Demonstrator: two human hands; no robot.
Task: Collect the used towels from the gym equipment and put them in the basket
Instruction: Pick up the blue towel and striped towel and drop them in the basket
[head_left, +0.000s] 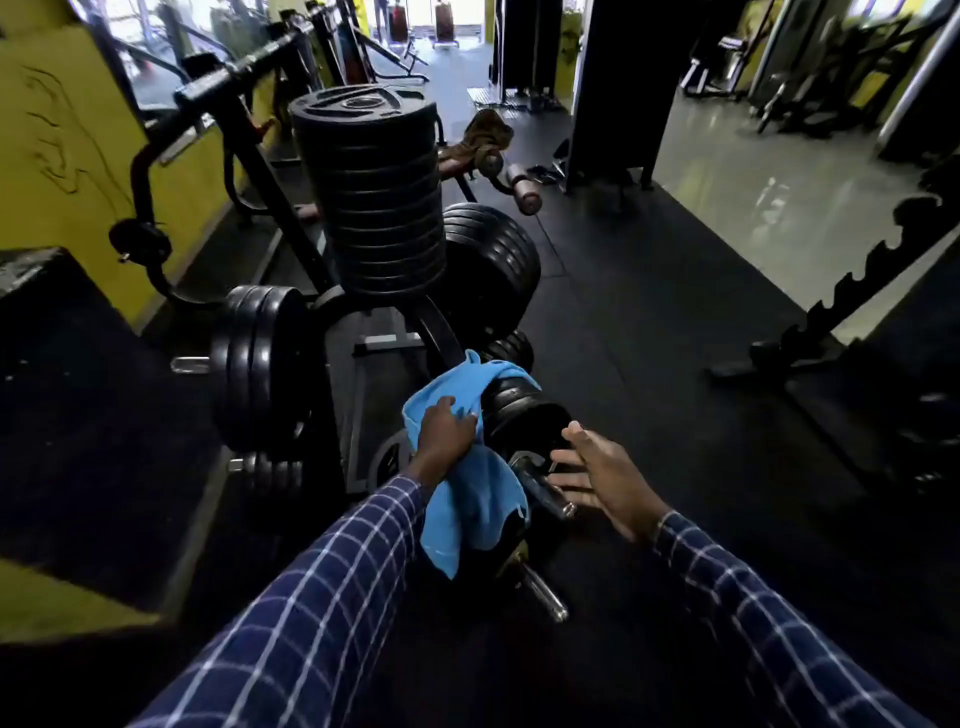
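Yellow wall (62, 130) – bounds the left edge, with a plate-loaded rack crowded against it. Black plates (260, 364) – mounted on a horizontal peg, left of centre. Tall plate stack (374, 197) – stands upright behind them, with further plates just beside it to the right. Blue towel (467, 509) – draped over the near set of plates (524, 415), one end hanging down the left side below the wrist. Left hand (447, 431) – laid on top of the towel, fingers curled into the cloth and gripping it; the towel lies directly under the palm. Chrome peg (545, 493) – projects from the near plates toward the camera. Right hand (602, 473) – fingers spread and straight, holding nothing, just beside the peg's end; contact cannot be told. Black rubber floor (649, 312) – open room is offered right of the rack, running back toward the far doorway. Notched upright (857, 280) – leans along the right edge, well apart from both hands.
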